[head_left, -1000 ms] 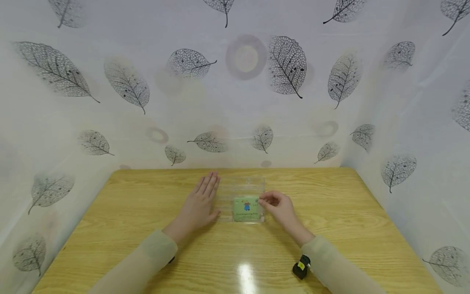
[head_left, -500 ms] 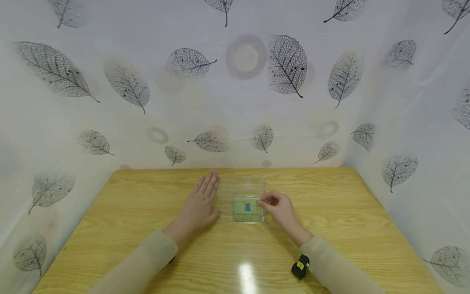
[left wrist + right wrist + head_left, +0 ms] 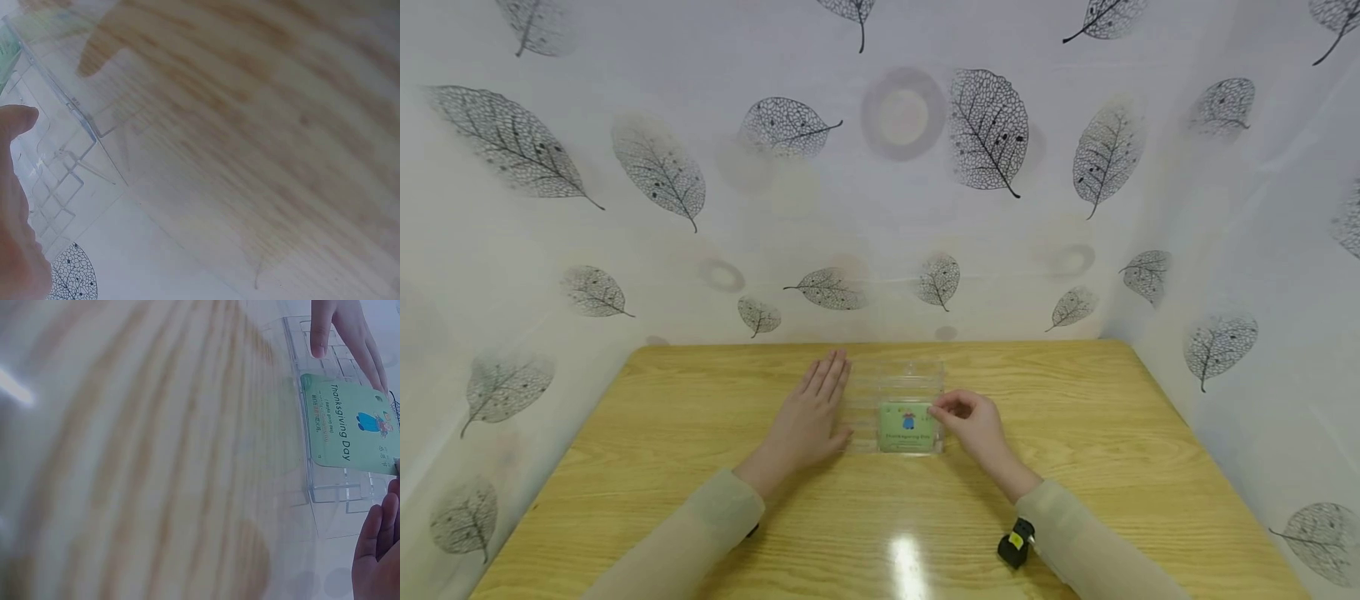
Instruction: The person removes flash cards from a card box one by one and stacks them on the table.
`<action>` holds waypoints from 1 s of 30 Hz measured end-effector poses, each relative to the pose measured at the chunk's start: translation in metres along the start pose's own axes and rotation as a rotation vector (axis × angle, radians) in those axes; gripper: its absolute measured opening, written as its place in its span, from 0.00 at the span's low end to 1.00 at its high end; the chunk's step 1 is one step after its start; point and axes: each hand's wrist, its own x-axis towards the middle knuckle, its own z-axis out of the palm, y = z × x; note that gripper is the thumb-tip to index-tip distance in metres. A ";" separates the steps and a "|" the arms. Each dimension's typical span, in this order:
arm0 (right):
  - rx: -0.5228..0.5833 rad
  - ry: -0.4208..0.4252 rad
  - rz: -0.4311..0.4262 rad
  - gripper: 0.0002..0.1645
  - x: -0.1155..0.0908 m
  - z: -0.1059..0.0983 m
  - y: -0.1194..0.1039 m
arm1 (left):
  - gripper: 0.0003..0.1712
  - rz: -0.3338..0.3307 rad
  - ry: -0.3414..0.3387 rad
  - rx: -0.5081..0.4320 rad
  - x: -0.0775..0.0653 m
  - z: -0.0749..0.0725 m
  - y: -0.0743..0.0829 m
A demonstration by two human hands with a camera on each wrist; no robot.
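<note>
A green card (image 3: 907,427) printed "Thanksgiving Day" with a small figure lies in the front right part of a clear plastic compartment tray (image 3: 910,368). My right hand (image 3: 976,427) pinches the card's far right corner between thumb and finger. On the tray's left side my left hand (image 3: 805,417) lies with its fingers straight and thumb spread toward the tray's front. The right wrist view shows the card (image 3: 344,425) tilted over the tray's front wall (image 3: 300,412). Only the thumb side of my left hand (image 3: 19,206) appears in the left wrist view.
The tray stands on a wood-grain table (image 3: 820,533) near its back edge. A white curtain (image 3: 880,208) with leaf prints surrounds the back and sides. A small black device (image 3: 1017,543) hangs at the right wrist. Light glares off the table's front.
The card has shifted very slightly to the right in the head view, along with a slight drift of the whole view. Both hands keep nearly the same places.
</note>
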 end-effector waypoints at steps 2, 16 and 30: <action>0.000 -0.002 -0.002 0.07 0.000 -0.001 -0.001 | 0.61 -0.001 -0.003 -0.003 0.000 0.000 0.000; 0.012 0.004 -0.033 0.07 0.003 -0.004 0.003 | 0.60 -0.001 -0.009 0.020 0.000 -0.002 0.001; -0.023 0.048 -0.016 0.08 0.004 -0.006 0.000 | 0.61 -0.007 0.002 0.029 0.000 0.003 0.000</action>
